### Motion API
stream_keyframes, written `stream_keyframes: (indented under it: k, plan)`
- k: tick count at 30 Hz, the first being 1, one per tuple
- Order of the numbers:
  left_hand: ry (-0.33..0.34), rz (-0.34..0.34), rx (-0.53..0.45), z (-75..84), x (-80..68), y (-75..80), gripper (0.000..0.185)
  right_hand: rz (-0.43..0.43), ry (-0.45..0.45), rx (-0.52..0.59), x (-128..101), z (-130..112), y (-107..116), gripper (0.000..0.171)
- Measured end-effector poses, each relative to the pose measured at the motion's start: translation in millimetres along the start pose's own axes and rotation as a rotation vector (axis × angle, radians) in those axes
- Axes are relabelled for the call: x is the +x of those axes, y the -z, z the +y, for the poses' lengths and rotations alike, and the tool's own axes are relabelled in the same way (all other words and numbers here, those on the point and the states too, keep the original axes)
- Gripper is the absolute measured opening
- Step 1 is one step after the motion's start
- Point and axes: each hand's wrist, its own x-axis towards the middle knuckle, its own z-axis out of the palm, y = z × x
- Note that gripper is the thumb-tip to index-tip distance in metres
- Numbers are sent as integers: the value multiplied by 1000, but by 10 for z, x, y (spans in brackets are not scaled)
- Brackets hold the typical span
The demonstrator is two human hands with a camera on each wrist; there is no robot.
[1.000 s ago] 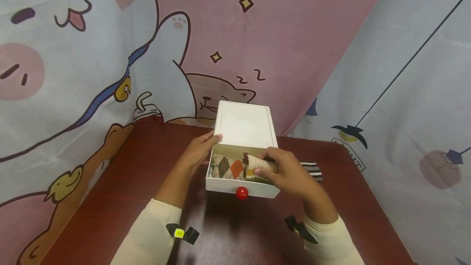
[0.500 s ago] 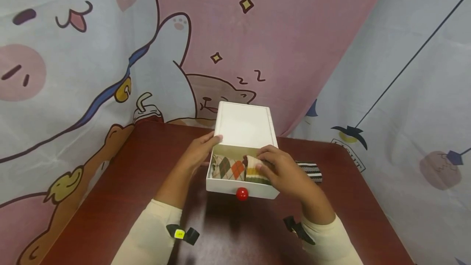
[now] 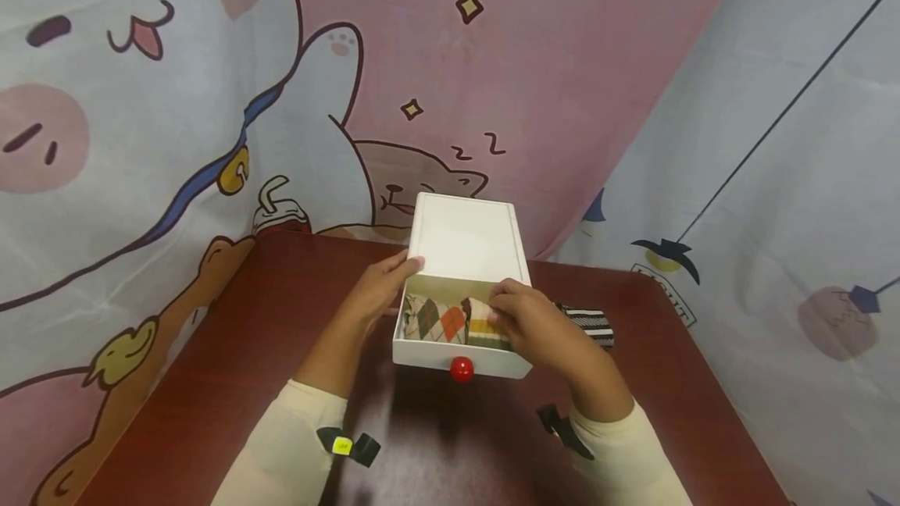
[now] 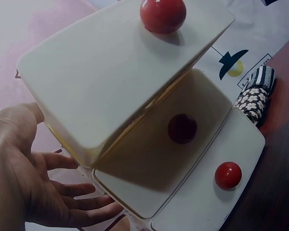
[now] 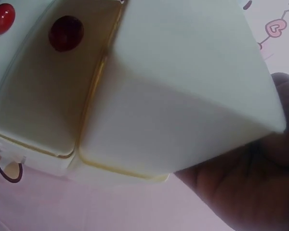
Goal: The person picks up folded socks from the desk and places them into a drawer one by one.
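Note:
A white drawer unit [image 3: 467, 236] has its top drawer [image 3: 422, 354] pulled out, red knob [image 3: 462, 369] in front. Inside the drawer, argyle socks [image 3: 434, 322] lie rolled on the left, beside rolled striped socks [image 3: 483, 326] in cream, yellow and green. My left hand [image 3: 376, 291] rests against the unit's left side, thumb on its top edge; the left wrist view shows its fingers straight and spread. My right hand [image 3: 544, 326] reaches over the drawer's right wall, bent fingers and thumb at the striped socks. Its fingertips are partly hidden, so I cannot tell whether they grip.
Black-and-white patterned rolled socks [image 3: 591, 325] lie on the brown table [image 3: 281, 381] right of the unit. Below the open drawer, the middle drawer [image 4: 149, 159] and bottom drawer [image 4: 202, 207] are closed, each with a red knob. Printed cloth [image 3: 562, 61] hangs behind the table.
My right hand has set the rolled striped socks down beside the argyle socks and shifted slightly right. The left hand has stayed in place.

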Motion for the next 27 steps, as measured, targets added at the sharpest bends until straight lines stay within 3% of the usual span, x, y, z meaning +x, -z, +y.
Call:
stream_keyframes:
  k: [6, 14, 22, 27]
  plan:
    - [1, 0, 6, 6, 5, 2, 78, -59, -34, -52, 61, -27, 11, 8]
    - [2, 4, 11, -8, 7, -2, 77, -75, -39, -63, 72, -40, 17, 7]
    - [3, 1, 15, -18, 16, 5, 78, -51, -20, -8, 37, -17, 38, 6]
    - [5, 4, 9, -16, 13, 2, 78, 32, -23, 37, -16, -16, 53, 11]
